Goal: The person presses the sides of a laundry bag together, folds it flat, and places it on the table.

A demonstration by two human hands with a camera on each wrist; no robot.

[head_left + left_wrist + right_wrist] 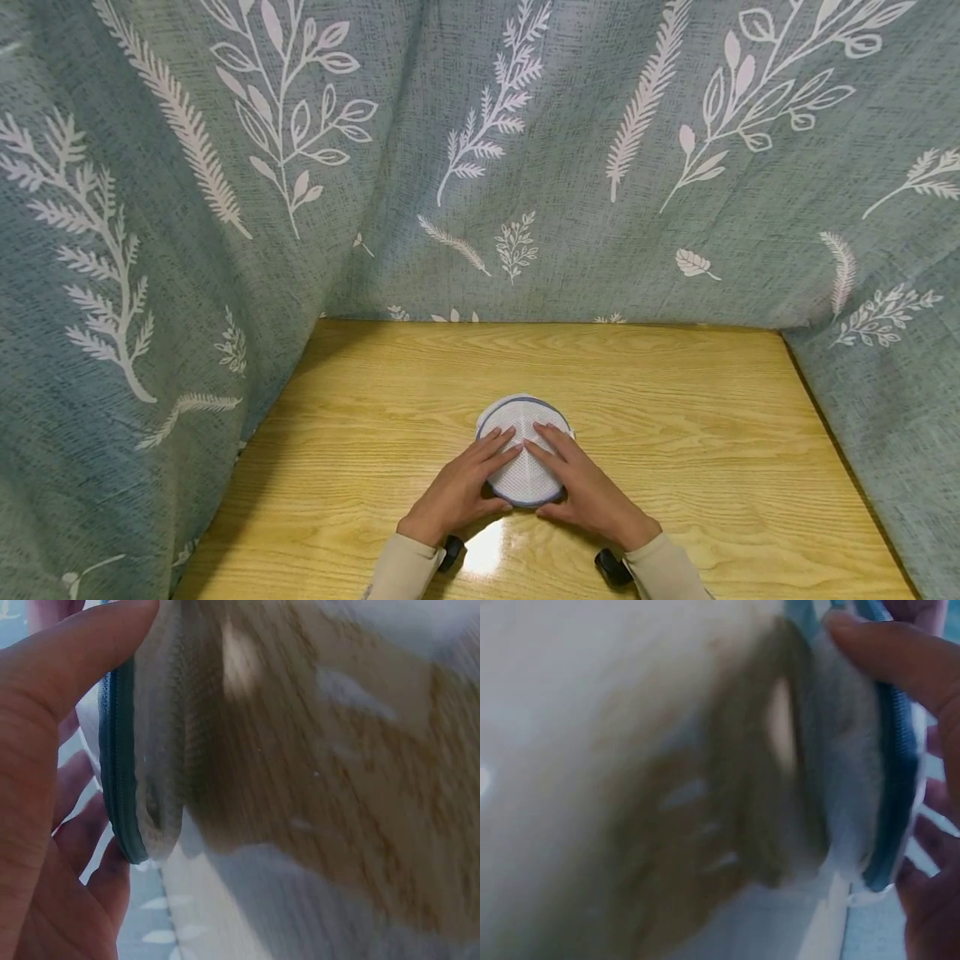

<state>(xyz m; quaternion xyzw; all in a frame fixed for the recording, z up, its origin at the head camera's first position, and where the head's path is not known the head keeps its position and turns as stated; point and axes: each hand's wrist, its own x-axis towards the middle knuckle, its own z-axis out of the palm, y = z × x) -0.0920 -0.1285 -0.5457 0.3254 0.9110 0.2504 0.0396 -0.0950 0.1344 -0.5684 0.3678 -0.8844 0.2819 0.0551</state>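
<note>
A round white mesh laundry bag [525, 485] with a blue zipper edge is between my two hands, low over the wooden table. My left hand [467, 485] holds its left side, fingers spread over the mesh top and thumb at the near rim. The right hand [588, 487] grips the opposite side in the same way. In the left wrist view the blue zipper [118, 757] runs along the bag's edge beside the thumb. The right wrist view is blurred; there the thumb [900, 656] presses near the zipper [898, 772]. What the bag contains cannot be seen.
The wooden table [360, 417] extends around the hands. A blue-green curtain [570, 250] with white leaf patterns hangs along its back and both sides. A dark device [613, 568] sits at the right wrist, another dark device [452, 553] at the left wrist.
</note>
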